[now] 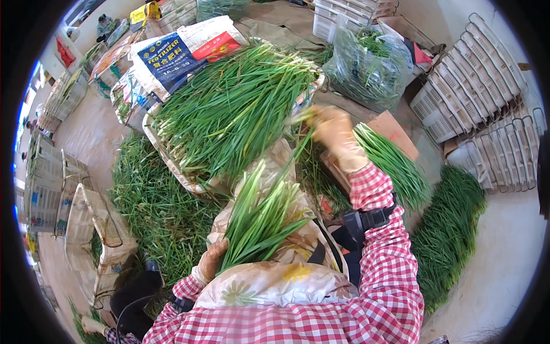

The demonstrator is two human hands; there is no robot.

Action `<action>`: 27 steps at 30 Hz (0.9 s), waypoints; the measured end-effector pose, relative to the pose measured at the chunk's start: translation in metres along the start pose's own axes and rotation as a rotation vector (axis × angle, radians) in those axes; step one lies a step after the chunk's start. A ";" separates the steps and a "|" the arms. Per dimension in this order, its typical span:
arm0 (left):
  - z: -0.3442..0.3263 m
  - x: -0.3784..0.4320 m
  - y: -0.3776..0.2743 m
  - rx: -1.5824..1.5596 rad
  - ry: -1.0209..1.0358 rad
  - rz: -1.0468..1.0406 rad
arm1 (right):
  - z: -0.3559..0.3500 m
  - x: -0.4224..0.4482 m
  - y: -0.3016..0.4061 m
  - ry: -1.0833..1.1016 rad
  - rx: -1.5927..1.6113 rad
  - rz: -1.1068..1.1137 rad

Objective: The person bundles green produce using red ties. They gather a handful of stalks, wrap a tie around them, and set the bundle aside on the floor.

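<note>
My left hand (212, 258), in a soiled glove, grips a bunch of garlic chives (266, 215) over my lap, pale stem ends pointing away from me. My right hand (333, 131), gloved and blurred by motion, is raised beyond the bunch with a few loose leaves (303, 115) at its fingers. Just past my hands, a white plastic crate (161, 150) is heaped with more chives (232, 107). A stained, flower-printed apron (275, 284) covers my lap. To the right of my right forearm lies a neat bundle of chives (389, 163) beside a piece of cardboard (393, 133).
Leaf trimmings (163, 202) pile on the floor at left, near a worn crate (101, 241). A long pile of chives (451, 236) lies at right, below stacked crates (468, 81). A clear plastic bag of greens (369, 69) stands behind. Another person's hand (92, 325) shows at lower left.
</note>
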State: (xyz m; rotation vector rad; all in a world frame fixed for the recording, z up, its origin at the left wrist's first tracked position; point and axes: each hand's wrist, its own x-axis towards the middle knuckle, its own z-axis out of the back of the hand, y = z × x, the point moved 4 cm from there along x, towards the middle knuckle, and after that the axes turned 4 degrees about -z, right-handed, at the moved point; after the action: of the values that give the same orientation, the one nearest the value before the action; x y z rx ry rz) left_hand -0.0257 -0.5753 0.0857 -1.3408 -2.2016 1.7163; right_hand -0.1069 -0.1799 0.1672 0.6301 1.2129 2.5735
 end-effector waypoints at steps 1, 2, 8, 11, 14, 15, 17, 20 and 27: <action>-0.006 -0.001 -0.003 -0.100 -0.032 0.029 | 0.014 0.009 -0.021 -0.101 0.019 -0.077; 0.001 -0.003 0.005 -0.266 0.059 0.097 | 0.007 0.015 -0.025 -0.093 0.030 -0.073; -0.011 -0.005 -0.011 -0.377 0.095 0.137 | -0.051 -0.026 0.046 0.901 -0.283 0.068; -0.018 -0.006 -0.014 -0.429 0.094 0.181 | -0.086 -0.056 0.071 1.034 -0.276 0.150; -0.026 -0.003 -0.020 -0.439 0.008 0.098 | -0.082 -0.057 0.070 0.468 -0.186 0.590; -0.023 -0.003 -0.020 -0.445 -0.003 0.094 | -0.073 -0.049 0.063 0.249 -0.083 0.629; -0.022 0.001 -0.019 -0.483 -0.011 0.033 | -0.032 -0.014 0.024 -0.225 -0.289 0.612; -0.011 -0.002 -0.009 -0.597 -0.042 0.091 | 0.026 0.021 -0.029 -0.413 -0.932 0.064; -0.015 -0.002 -0.011 -0.424 -0.005 0.078 | -0.066 -0.070 0.077 0.417 -0.289 0.410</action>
State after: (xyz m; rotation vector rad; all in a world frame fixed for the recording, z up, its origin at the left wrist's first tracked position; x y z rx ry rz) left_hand -0.0232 -0.5652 0.1015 -1.5153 -2.6528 1.3151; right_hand -0.0777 -0.2994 0.1701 0.3102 0.8447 3.2675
